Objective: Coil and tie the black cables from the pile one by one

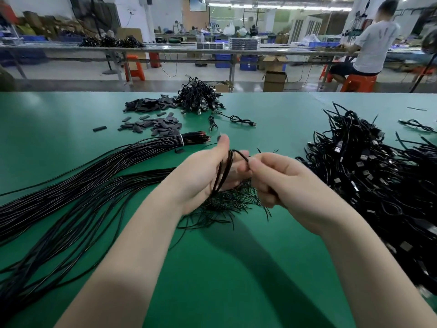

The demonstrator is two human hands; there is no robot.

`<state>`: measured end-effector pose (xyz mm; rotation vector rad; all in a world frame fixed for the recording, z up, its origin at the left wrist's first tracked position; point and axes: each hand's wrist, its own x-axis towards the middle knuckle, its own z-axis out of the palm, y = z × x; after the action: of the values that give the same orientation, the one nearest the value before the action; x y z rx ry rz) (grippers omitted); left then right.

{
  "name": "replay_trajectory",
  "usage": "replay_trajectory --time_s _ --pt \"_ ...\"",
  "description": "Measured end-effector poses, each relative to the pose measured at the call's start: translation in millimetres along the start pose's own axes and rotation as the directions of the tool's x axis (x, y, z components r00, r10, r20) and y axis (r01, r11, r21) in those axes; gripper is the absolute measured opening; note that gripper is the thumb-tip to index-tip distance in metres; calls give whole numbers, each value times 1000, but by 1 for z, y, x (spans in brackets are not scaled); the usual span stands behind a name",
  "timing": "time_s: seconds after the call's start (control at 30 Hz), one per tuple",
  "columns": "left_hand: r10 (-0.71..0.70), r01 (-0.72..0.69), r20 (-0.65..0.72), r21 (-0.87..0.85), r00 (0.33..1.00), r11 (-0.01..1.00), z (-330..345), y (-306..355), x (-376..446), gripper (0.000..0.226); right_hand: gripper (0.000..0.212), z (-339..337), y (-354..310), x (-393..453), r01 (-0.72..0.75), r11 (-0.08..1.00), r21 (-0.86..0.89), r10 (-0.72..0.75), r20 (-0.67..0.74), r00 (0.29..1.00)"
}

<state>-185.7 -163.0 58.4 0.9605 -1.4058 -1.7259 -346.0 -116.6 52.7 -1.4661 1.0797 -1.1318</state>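
Above the green table (212,268), the left hand (203,171) grips a coiled cable (224,171) while the right hand (276,181) pinches its loose end.

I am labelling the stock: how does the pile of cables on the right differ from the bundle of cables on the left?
The right pile is tangled; the left bundle lies in long parallel strands. The right pile shows metal plugs; the left bundle ends in bare reddish tips, bound by a white tie. Both are black and lie on the green table.
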Motion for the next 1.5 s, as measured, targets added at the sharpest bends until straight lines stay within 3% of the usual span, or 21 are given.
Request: replay_trajectory --time_s 0.13,0.27,0.4,0.5,0.57,0.6,0.7,0.8,1.03,1.13,1.17,1.23,1.33,1.4,1.43,1.47,1.5 --pt "129 -139 -55 -279 990 950 12 5 1 50 26 11 11 1 -66 997 47 57 181 982" --pt "121 -143 -77 -505 990 851 14 7 -1 39 29 9 20 1 -160 987 -28 162 214 963" --pt "127 -154 -97 -362 987 919 16 1 1 39 24 4 23 1 -163 984 -67 174 201 964" --pt "101 -102 -17 -307 995 946 20 -5 3 40 45 11 21 4 -107 992 63 99 122 988" --pt "107 -83 53 -346 993 935 21 -9 4 35 56 16 19 5 -45 998 36 44 24 999" --pt "111 -74 82 -365 990 928 20 -10 4 32 53 16 19 5 -33 999 15 33 3 999" --pt "84 -50 116 -270 990 962 13 -10 4 31 16 13 20 5 -31 999 -28 31 21 999" --pt "51 -49 50 -53 997 997 2 -6 1 32 17 14 22 7 2 998 -66 -3 -9 1000" --pt "38 -19 53 -327 998 945 13 -3 1 34 11 25 23 7 10 999 -49 -8 38 999" --pt "33 -16 46 -321 998 947 10 -1 -1 33 19 25 22 8 26 983 -181 -26 3 1000" --pt "22 -12 34 -263 999 965 7 0 -2 33 22 25 22 8 33 967 -253 -37 -9 999" --pt "5 -1 -63 69 998 998 1 2 -4 40 26 24 24 8 46 912 -407 -59 -18 998" --pt "95 66 -248 571 964 818 -8 4 -7 53 30 22 32 12 31 808 -588 -64 -36 997" --pt "328 78 -337 793 883 605 -17 3 -7 49 31 19 38 14 -73 840 -537 34 -83 996" --pt "466 59 -301 883 832 465 -23 2 -6 40 31 17 42 14 -159 901 -405 137 -83 987" --pt "528 3 -193 941 827 339 -27 1 -6 39 30 14 45 13 -254 939 -232 250 -44 967" --pt "503 -89 -40 970 864 228 -28 0 -4 54 29 10 47 12 -339 937 -82 342 27 939"
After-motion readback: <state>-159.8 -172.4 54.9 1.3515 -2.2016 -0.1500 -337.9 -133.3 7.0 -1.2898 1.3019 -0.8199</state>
